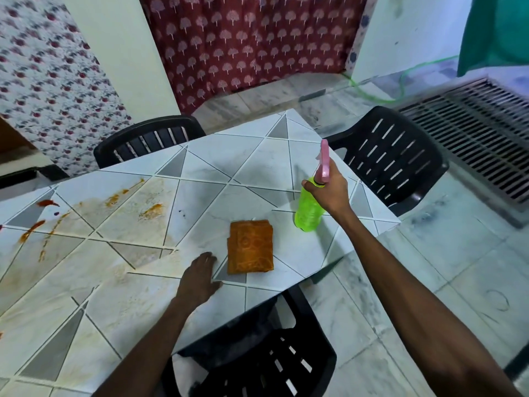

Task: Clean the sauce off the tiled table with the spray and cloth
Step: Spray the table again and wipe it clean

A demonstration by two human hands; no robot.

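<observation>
Head view: right hand (pixel 329 190) grips spray bottle (pixel 309 209); left hand (pixel 200 277) flat beside folded cloth (pixel 250 247), chairs (pixel 392 159) around.

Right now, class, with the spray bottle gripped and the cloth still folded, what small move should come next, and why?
Probably swing the right hand with the spray bottle leftward toward the sauce streaks. The bottle sits far from the stains, and the folded cloth lies untouched beside the flat left hand.

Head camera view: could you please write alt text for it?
A right hand grips a green plastic spray bottle with a pink trigger on a tiled table; the left hand rests flat beside a folded orange cloth. Red-orange sauce smears lie far left.
</observation>
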